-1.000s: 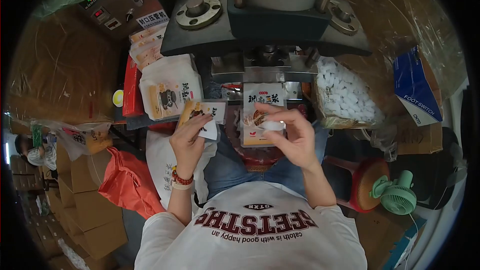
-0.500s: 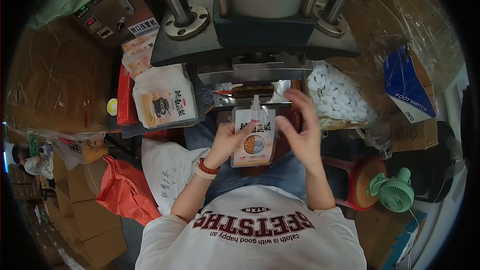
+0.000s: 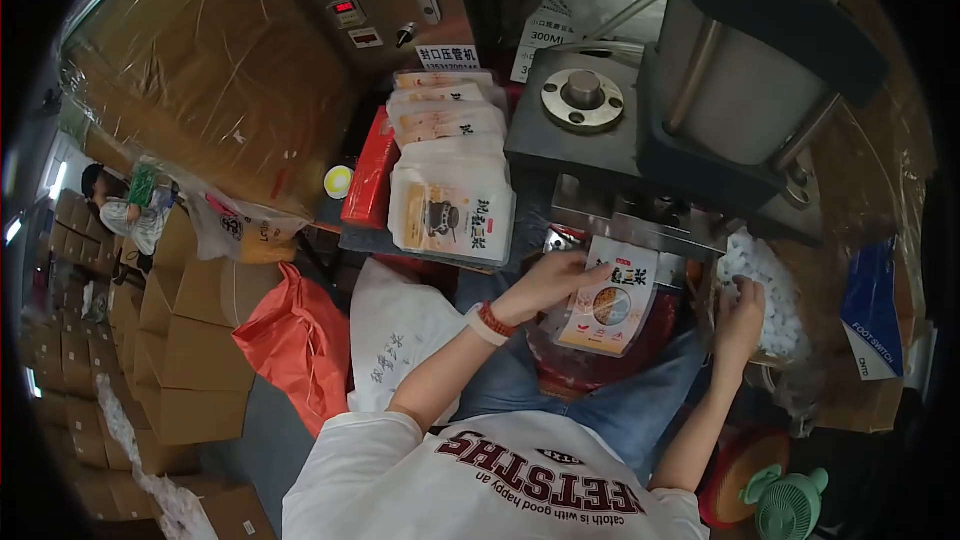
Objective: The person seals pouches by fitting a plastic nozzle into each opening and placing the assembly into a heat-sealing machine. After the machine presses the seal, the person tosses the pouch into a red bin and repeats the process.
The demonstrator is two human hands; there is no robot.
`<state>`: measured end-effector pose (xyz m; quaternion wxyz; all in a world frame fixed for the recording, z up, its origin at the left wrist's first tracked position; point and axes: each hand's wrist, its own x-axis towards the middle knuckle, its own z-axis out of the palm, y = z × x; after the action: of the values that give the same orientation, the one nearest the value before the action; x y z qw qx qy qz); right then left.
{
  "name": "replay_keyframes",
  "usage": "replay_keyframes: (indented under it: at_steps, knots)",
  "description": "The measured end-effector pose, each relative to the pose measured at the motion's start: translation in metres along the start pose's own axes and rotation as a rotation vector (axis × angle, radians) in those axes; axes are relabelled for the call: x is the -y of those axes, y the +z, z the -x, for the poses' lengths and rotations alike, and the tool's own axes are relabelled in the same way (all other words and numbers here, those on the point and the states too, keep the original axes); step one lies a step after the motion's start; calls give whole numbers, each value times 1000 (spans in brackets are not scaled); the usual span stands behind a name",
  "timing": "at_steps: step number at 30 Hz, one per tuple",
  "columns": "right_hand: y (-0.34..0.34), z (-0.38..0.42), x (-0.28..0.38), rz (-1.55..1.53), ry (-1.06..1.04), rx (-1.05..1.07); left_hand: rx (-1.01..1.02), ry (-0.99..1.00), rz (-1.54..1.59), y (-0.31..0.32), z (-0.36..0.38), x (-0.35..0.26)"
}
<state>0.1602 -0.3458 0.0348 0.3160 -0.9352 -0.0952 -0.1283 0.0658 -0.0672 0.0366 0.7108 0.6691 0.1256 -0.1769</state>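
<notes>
My left hand [image 3: 548, 285] grips the upper left edge of a white printed pouch [image 3: 608, 308], which stands below the press [image 3: 735, 90]. The pouch's top lies at the press's front edge, and its spout is hidden there. Over at the right, my right hand [image 3: 741, 318] reaches into a bag of small white pieces [image 3: 765, 285], its fingers bent at the near side of the heap. Whether a piece is between those fingers is too small to tell. A stack of similar pouches [image 3: 452, 205] lies to the left of the press.
A red box [image 3: 370, 170] and a yellow-centred roll [image 3: 338, 182] sit left of the stack. Behind stands a control box [image 3: 400, 15] with red digits. A blue carton [image 3: 872, 310] and a green fan [image 3: 786, 502] are at the right. A person [image 3: 140, 215] is far left.
The view has turned to the left. My right hand has moved from beside the pouch to the white pieces. My left hand still holds the pouch, now tilted and closer to the press.
</notes>
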Motion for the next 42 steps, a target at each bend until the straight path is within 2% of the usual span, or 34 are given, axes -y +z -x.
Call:
replay_keyframes:
  at_steps: [2, 4, 6, 8, 9, 10, 11, 12, 13, 14, 15, 16, 18, 20, 21, 22, 24, 26, 29, 30, 32, 33, 34, 36, 37, 39, 40, 41, 42]
  knots:
    - [-7, 2, -12, 240, -115, 74, -537, 358, -335, -9, 23, 11]
    - [-3, -1, -19, 220, -100, 110, -1206, 412, -1618, -18, 63, -15]
    - [-3, 0, -19, 202, -81, 153, -1116, 407, -1603, -43, 71, 26]
    - [-6, -4, -5, 60, -75, 5, -1042, 406, -1582, -64, 81, 57]
    - [-11, -5, 9, 66, -68, 1, -926, 479, -1524, -73, 87, 66]
    - [-20, -1, 28, -278, -50, -41, -798, 545, -1458, -74, 90, 72]
    - [-28, 7, 44, -612, -25, -81, -802, 402, -1100, -63, 99, 61]
    - [-32, 17, 60, -853, -46, -7, -776, 400, -1085, -55, 101, 57]
    - [-34, 27, 72, -1094, -68, 60, -814, 458, -871, -50, 100, 54]
    - [-33, 36, 76, -1186, -126, 154, -844, 508, -656, -43, 99, 48]
    - [-31, 43, 87, -1235, -199, 225, -829, 625, -613, -32, 98, 38]
    - [-28, 51, 100, -1284, -270, 299, -806, 626, -607, -23, 98, 32]
    - [-11, 67, 120, -1357, -243, 392, -764, 795, -698, -7, 98, 22]
    - [5, 62, 122, -783, -604, 314, -732, 838, -736, 5, 100, 13]
    - [6, 62, 125, -710, -627, 326, -677, 868, -801, 10, 102, 8]
    - [1, 60, 124, -701, -627, 317, -624, 901, -868, 13, 103, 1]
    - [-12, 56, 122, -733, -779, 311, -555, 918, -834, 16, 105, -9]
    - [-20, 55, 116, -761, -758, 343, -389, 889, -687, 18, 103, -10]
    - [-28, 51, 105, -717, -685, 143, -439, 875, -646, 18, 84, 2]
    - [-28, 51, 105, -716, -682, 140, -435, 876, -647, 20, 83, 1]
    - [-29, 52, 105, -486, -774, 238, -427, 885, -653, 24, 84, -2]
    - [-26, 52, 104, -525, -813, 267, -421, 885, -653, 25, 84, -5]
    - [-25, 51, 103, -524, -811, 264, -351, 857, -628, 26, 85, -9]
    - [-24, 50, 102, -745, -740, 334, -283, 825, -603, 29, 85, -8]
    - [-23, 50, 103, -746, -738, 335, -294, 763, -543, 34, 82, -3]
    - [-20, 49, 103, -547, -497, 318, -301, 704, -483, 38, 66, 13]
    - [-20, 48, 100, -546, -497, 317, -250, 511, -330, 38, 52, 29]
    - [-20, 46, 92, -548, -374, 241, -200, 318, -176, 38, 40, 39]
    - [-22, 42, 85, -549, -255, 164, -185, 246, 7, 39, 30, 40]
